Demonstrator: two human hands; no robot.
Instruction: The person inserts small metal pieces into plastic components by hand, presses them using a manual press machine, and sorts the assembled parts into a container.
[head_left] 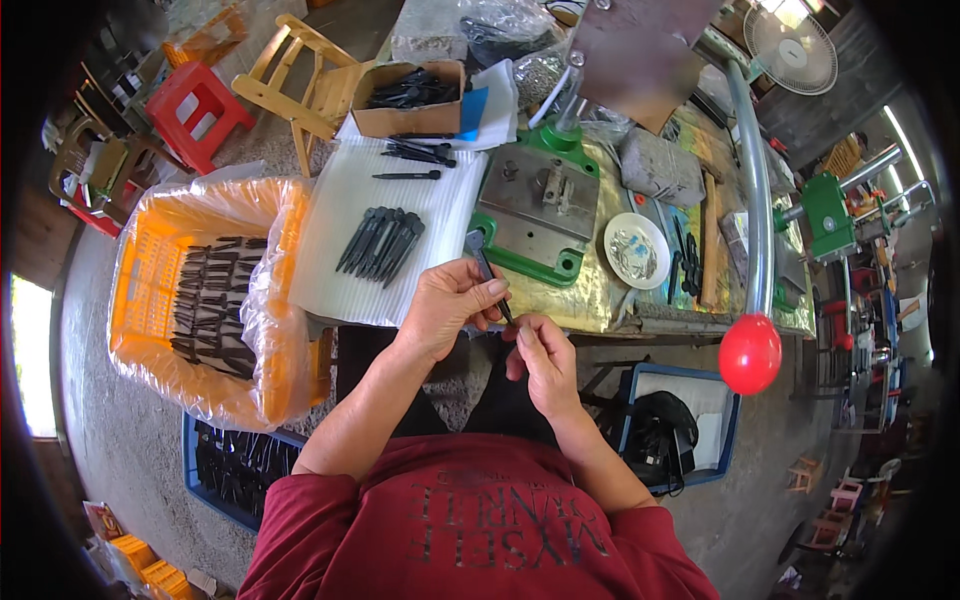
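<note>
Piece [483, 262]: slim, black, tapered, plastic-looking
Left hand [447, 305]: fingers gripping its middle
Right hand [547, 366]: fingers pinching its near tip
Grey floor [90, 340]: could catch it if grip slackens

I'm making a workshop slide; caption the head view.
Left hand holding a dark tapered piece, right hand at its lower end, near a green-based press.

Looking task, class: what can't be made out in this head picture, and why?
- Black tool, middle: head view, covered by left grip.
- Whether right grip touches it: head view, too small to tell.
- Pieces in white dish: head view, too small to identify.
- Lower-left blue crate, right end: head view, behind left sleeve.
</note>
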